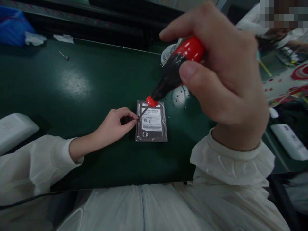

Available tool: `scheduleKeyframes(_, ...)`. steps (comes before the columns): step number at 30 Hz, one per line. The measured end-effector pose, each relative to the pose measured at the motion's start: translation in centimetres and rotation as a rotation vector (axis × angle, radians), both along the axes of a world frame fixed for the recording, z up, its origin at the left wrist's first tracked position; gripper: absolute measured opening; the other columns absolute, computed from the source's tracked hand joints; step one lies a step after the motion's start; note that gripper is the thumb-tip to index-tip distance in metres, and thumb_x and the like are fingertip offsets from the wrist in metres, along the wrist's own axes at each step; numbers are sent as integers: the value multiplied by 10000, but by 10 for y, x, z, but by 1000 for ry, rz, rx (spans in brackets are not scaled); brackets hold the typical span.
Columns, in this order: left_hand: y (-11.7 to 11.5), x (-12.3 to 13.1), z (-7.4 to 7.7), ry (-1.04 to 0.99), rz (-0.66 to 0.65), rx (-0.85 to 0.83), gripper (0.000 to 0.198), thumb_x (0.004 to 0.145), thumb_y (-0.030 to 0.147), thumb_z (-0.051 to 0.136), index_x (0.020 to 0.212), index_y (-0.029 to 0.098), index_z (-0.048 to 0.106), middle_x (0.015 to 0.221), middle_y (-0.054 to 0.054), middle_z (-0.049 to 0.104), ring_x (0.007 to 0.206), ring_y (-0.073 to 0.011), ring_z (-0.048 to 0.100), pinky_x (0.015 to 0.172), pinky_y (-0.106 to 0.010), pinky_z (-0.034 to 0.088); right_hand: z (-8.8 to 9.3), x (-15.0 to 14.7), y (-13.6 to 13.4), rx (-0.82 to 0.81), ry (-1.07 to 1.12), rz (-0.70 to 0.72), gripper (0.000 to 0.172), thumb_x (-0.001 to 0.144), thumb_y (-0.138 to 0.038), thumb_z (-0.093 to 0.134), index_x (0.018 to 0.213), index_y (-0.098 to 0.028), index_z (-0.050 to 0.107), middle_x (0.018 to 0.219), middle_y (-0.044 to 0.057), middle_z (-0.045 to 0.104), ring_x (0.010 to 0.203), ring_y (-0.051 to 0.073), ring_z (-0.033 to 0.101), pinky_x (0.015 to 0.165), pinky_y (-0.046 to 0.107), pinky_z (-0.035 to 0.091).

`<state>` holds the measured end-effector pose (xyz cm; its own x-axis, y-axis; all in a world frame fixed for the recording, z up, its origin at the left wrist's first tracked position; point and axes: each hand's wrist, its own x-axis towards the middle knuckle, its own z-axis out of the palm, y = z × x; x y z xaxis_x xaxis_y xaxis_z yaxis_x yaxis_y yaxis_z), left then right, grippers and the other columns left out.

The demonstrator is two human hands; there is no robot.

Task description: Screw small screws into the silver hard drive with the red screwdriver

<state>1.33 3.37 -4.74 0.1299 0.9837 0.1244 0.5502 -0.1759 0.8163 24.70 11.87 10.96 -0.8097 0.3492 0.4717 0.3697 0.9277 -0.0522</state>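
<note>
A hard disk drive [152, 133] lies flat on the green table, its label facing up. My right hand [226, 70] is closed around the red and black handle of a screwdriver [169, 77], held at a slant above the drive. The shaft runs down to the drive's left edge. There my left hand [117, 123] pinches thumb and forefinger together at the screwdriver's tip. Whatever sits between those fingertips is too small to make out. Several small screws [178, 95] lie loose on the table to the right of the drive.
A white slotted basket [168, 54] stands behind the screwdriver. At the back left are a blue bag [14, 27], white scraps [64, 38] and a small metal piece [64, 55]. White plastic cases lie at left [18, 130] and right [290, 141]. Another person [251, 19] sits at the upper right.
</note>
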Motion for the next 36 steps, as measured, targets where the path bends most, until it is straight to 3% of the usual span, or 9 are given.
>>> scheduleKeyframes(2, 0, 0, 0, -4, 1, -5, 207, 926, 375, 655, 949, 193, 751, 928, -42, 748, 879, -210, 693, 748, -305, 554, 0, 0, 0, -16, 5, 36, 537, 1004, -437, 250, 1301, -145, 588, 1179, 37, 583, 977, 179, 570, 976, 354, 496)
scheduleKeyframes(6, 1, 0, -2, -8, -5, 5, 199, 925, 369, 657, 947, 197, 755, 929, -40, 748, 871, -207, 693, 739, -301, 551, 2, -1, -2, 42, -17, -75, 536, 1046, -539, 280, 1258, -183, 619, 1091, 14, 606, 810, 128, 533, 863, 317, 475)
scheduleKeyframes(11, 1, -1, -3, -18, -17, 13, 188, 934, 357, 665, 960, 196, 759, 921, -34, 746, 857, -198, 692, 721, -288, 538, 0, 1, 0, 0, 37, 36, 469, 1021, -370, 323, 1278, -130, 633, 1102, 25, 630, 850, 143, 533, 887, 332, 478)
scheduleKeyframes(16, 1, -1, -3, -4, -14, 12, 189, 933, 356, 664, 952, 193, 756, 918, -35, 748, 843, -197, 689, 722, -291, 536, -2, -1, -1, 71, 79, -40, 450, 1060, -497, 346, 1141, -205, 680, 981, 1, 673, 796, 122, 596, 831, 312, 497)
scheduleKeyframes(20, 1, -1, -3, -6, -10, 17, 192, 934, 359, 665, 954, 192, 756, 922, -35, 747, 851, -198, 687, 720, -288, 536, -2, 0, 1, 61, 101, -8, 489, 1089, -400, 281, 1165, -163, 702, 961, 18, 666, 823, 116, 601, 863, 307, 488)
scheduleKeyframes(25, 2, 0, -2, -11, -20, 34, 162, 927, 321, 669, 941, 184, 755, 899, -24, 738, 832, -183, 680, 714, -278, 525, -2, 0, 3, 194, 62, -65, 567, 1081, -517, 240, 1232, -185, 674, 1065, 7, 674, 906, 135, 621, 885, 312, 463)
scheduleKeyframes(28, 1, 0, -2, -22, -15, 38, 157, 924, 310, 670, 942, 178, 754, 892, -20, 736, 818, -176, 677, 711, -275, 518, 0, -2, -1, 103, 8, -104, 589, 1083, -503, 158, 1222, -226, 659, 1090, -8, 642, 888, 126, 592, 902, 290, 459)
scheduleKeyframes(32, 1, 0, -2, -39, -13, 31, 161, 927, 317, 675, 948, 179, 756, 895, -19, 738, 821, -178, 679, 697, -269, 512, 2, -2, -5, 11, -56, -59, 552, 1023, -355, 243, 1399, -87, 545, 1214, 47, 554, 972, 172, 558, 990, 323, 477)
scheduleKeyframes(36, 1, 0, -2, -29, -18, 33, 160, 934, 316, 675, 958, 182, 758, 910, -18, 741, 822, -175, 678, 700, -265, 512, 2, -2, -5, 112, -67, -139, 566, 1056, -545, 196, 1275, -224, 608, 1145, -1, 607, 857, 142, 538, 906, 310, 468)
